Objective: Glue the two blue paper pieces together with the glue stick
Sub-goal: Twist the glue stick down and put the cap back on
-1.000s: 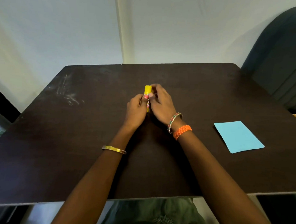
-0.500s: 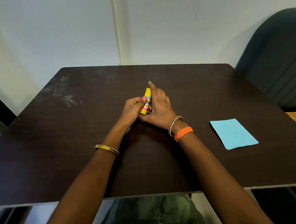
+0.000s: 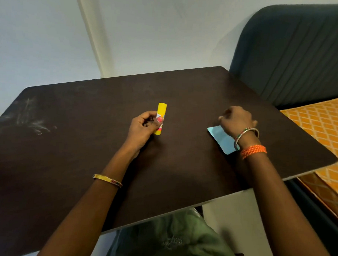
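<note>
A yellow glue stick (image 3: 161,110) with a coloured label stands nearly upright over the middle of the dark table (image 3: 77,153), cap on. My left hand (image 3: 143,127) is shut on its lower half. To the right, light blue paper (image 3: 220,138) lies flat on the table near the right edge. My right hand (image 3: 236,117) is over the paper's far end with its fingers curled down and hides that part. Whether the fingers grip the paper is hidden. I cannot tell whether it is one sheet or two stacked.
A dark padded chair back (image 3: 293,51) rises behind the table's right corner. An orange patterned surface (image 3: 321,123) lies beyond the right edge. Pale scuff marks (image 3: 30,121) show on the table's left side. A wall stands close behind.
My right hand has let go of the glue stick and moved right onto the blue paper. My left hand still holds the stick. The camera has turned right.
</note>
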